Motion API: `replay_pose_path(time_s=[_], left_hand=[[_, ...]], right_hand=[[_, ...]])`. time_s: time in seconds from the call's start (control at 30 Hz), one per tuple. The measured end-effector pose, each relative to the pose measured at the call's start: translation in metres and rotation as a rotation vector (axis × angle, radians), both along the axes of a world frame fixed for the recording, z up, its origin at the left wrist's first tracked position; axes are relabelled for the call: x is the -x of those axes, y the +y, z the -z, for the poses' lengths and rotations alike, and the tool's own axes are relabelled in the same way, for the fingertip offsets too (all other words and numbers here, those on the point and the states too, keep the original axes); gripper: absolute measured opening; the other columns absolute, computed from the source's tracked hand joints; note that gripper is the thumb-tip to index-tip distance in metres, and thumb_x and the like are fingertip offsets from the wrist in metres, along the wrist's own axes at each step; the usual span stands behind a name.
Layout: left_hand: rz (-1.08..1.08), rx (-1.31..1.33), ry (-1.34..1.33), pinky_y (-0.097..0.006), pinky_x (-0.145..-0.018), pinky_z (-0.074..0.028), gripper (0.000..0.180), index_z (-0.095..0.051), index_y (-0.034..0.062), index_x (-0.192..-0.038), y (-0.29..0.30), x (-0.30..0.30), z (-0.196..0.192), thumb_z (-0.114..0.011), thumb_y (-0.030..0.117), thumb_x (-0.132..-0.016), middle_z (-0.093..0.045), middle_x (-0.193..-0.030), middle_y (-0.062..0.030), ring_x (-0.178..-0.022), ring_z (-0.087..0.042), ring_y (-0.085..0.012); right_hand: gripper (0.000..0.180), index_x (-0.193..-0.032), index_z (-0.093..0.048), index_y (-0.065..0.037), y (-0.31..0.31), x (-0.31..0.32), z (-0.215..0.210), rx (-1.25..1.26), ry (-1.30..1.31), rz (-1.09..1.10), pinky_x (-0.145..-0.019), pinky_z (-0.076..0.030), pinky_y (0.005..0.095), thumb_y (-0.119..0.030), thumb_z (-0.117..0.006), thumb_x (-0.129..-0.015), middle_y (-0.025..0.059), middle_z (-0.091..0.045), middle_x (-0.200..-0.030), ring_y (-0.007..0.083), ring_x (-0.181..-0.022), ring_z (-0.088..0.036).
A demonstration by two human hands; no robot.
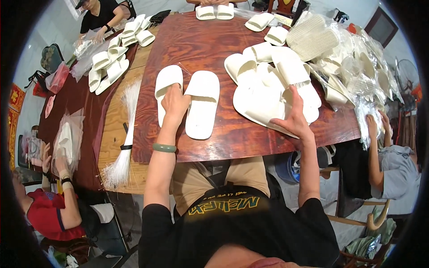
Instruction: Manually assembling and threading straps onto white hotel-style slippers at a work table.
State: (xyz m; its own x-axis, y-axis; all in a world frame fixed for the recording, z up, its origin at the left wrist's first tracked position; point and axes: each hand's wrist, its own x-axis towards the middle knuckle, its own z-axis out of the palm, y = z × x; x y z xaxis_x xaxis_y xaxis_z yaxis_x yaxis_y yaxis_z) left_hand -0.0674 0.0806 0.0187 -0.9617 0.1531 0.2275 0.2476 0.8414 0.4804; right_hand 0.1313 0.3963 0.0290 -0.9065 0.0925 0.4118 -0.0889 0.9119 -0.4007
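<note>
A pair of white slippers lies side by side in front of me on the table, toes pointing away. My left hand [175, 102] is closed at the strap of the left slipper [169, 77], its fingertips partly hidden there. Its thumb side is close to the right slipper [202, 107]. A thin clear strand shows between the two toes. To the right lies a heap of white slippers [257, 98], some overlapping. My right hand [296, 117] rests at the heap's near right edge, thumb and fingers spread.
A bundle of thin white plastic strands [127, 120], tied with a black band, lies left of the slippers. Bagged slippers [357, 67] pile up at the far right. More slippers [107, 67] lie on the left table. Other people work at left, right and far side.
</note>
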Motion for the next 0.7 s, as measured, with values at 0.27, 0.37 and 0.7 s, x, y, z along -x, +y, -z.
replay_pose_path(time_s=[0.27, 0.37, 0.7], left_hand=[[0.019, 0.05, -0.046, -0.046, -0.077, -0.045, 0.029, -0.057, -0.0028, -0.095, -0.001, 0.005, 0.001, -0.059, 0.015, -0.071, -0.061, -0.095, -0.0212, -0.088, -0.06, -0.038], [0.006, 0.083, -0.05, -0.045, -0.077, -0.046, 0.029, -0.057, -0.0026, -0.095, 0.0, 0.005, 0.002, -0.059, 0.013, -0.071, -0.061, -0.096, -0.021, -0.087, -0.061, -0.0372], [0.002, 0.045, -0.035, -0.045, -0.077, -0.046, 0.023, -0.057, -0.0008, -0.09, -0.004, 0.005, 0.006, -0.057, 0.012, -0.071, -0.06, -0.098, -0.0183, -0.088, -0.06, -0.0358]], right_hand=[[0.084, -0.137, -0.033, -0.013, 0.016, 0.009, -0.017, 0.177, -0.129, -0.22, -0.109, -0.018, 0.0461, -0.02, -0.076, -0.065, 0.0267, -0.023, -0.142, 0.042, -0.133, -0.017], [0.064, -0.13, -0.044, -0.013, 0.017, 0.021, -0.008, -0.053, -0.028, -0.045, -0.103, -0.027, 0.0431, -0.01, -0.068, -0.072, 0.0238, -0.037, -0.13, 0.0392, -0.12, -0.035], [0.018, -0.101, -0.062, 0.0, 0.003, 0.027, -0.011, -0.065, 0.382, 0.087, -0.085, -0.044, 0.0389, -0.003, -0.056, -0.084, 0.0182, -0.06, -0.103, 0.0344, -0.097, -0.056]])
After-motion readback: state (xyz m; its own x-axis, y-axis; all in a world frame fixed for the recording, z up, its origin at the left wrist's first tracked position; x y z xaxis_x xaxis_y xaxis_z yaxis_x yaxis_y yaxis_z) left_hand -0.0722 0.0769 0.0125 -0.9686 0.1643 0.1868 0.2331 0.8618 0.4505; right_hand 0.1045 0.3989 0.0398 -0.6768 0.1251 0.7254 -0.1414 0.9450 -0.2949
